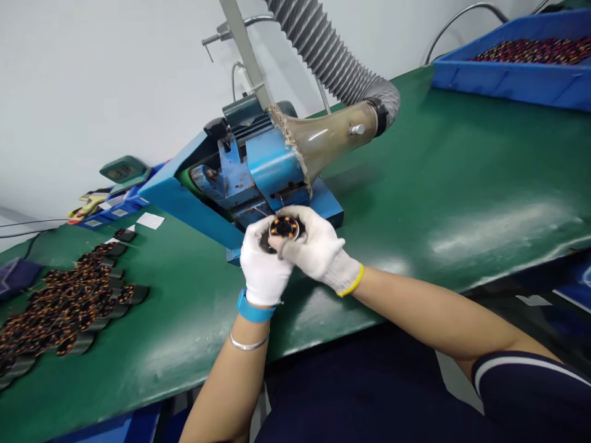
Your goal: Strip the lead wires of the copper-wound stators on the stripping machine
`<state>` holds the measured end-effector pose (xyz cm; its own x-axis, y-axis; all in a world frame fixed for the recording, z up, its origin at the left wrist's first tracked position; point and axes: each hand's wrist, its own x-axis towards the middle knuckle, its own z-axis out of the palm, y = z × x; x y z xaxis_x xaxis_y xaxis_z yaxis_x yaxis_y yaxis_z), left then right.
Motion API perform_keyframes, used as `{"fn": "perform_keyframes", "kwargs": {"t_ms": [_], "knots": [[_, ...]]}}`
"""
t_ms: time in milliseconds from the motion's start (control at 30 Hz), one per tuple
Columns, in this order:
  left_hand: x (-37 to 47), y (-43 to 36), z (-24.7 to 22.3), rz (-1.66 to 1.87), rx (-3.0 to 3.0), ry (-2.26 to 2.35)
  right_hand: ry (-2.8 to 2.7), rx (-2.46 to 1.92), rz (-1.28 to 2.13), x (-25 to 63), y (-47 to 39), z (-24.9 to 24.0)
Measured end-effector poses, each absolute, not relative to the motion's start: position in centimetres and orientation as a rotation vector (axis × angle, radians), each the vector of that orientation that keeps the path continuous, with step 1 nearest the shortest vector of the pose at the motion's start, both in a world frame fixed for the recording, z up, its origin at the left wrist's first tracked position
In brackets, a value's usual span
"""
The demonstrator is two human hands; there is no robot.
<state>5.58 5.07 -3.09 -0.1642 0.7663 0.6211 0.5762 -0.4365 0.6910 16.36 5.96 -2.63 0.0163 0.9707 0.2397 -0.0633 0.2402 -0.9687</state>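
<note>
A round motor stator (pixel 284 227) with copper windings sits between my two gloved hands, its open face turned up toward me. My left hand (pixel 264 258), in a white glove, wraps its left side. Around its right side close the fingers of my right hand (pixel 316 243), the thumb lying near the front rim. Thin copper wire ends (pixel 281 202) stick out from the stator toward the blue machine (pixel 274 163) just beyond. Part of the stator is hidden by my fingers.
Many wound stators (pixel 69 301) stand in rows on the green table (pixel 462 184) at left. A grey flexible hose (pixel 332 55) joins the machine's clear funnel (pixel 337 135). A blue bin (pixel 508 80) of small parts is at back right. A scale-like display (pixel 124 169) stands at back left.
</note>
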Motion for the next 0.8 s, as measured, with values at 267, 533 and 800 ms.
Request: {"fn": "perform_keyframes", "kwargs": {"t_ms": [267,533,800], "knots": [[3.8,3.2,-3.5,1.540,1.965,1.463,-1.587,-0.958,0.832,17.2,4.0,-2.8],[2.4,3.8,-2.8,1.372,1.721,1.386,-1.910,-0.773,0.867,19.2,5.7,-1.7],[1.4,3.8,-2.3,1.338,1.775,1.457,-2.030,-0.835,0.690,19.7,5.9,-1.6]]}}
